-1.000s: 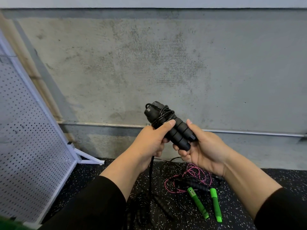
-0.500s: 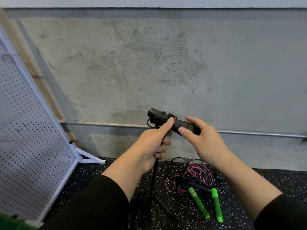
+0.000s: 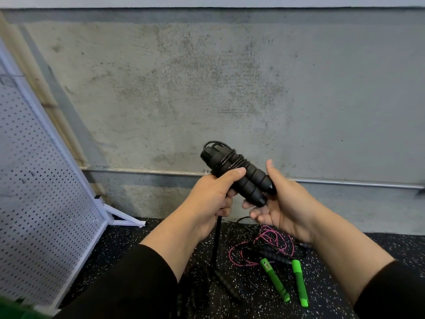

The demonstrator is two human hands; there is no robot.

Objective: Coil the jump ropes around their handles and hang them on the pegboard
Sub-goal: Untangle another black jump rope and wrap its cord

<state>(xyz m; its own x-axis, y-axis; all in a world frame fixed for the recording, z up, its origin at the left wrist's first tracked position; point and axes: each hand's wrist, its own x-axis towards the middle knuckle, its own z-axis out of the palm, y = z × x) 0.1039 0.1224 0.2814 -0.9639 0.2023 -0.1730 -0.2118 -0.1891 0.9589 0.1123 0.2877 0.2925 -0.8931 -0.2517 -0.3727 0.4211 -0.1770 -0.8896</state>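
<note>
The concrete wall (image 3: 230, 88) filled most of the view, rough and blotched grey, with a thin metal conduit (image 3: 345, 183) running along its foot. Leaning at the left stood the white pegboard (image 3: 41, 192), a flat perforated sheet in a tube frame, and nothing hung on it that I could see. Below lay the black rubber floor (image 3: 379, 261), speckled white.

Half a second before, the paired black handles (image 3: 241, 178) had lain nearly level with the right hand over the top of them; now they were tipped up to the left, ends toward the wall, and the right hand (image 3: 285, 203) had rolled underneath, its fingers curled loosely around their lower ends. That turn looked like another wrap going on (the thin glossy cord (image 3: 227, 161) already ringed the upper ends several times). The left hand (image 3: 211, 199) gripped the cord, thumb pressed against the ribbed foam, feeding a taut strand that dropped toward the floor. So the coiling seemed only partly done, with plenty of slack left.

On the floor waited a pink rope (image 3: 264, 245) in loose loops, more black foam handles, and two smooth green handles (image 3: 299, 284) of hard plastic.
</note>
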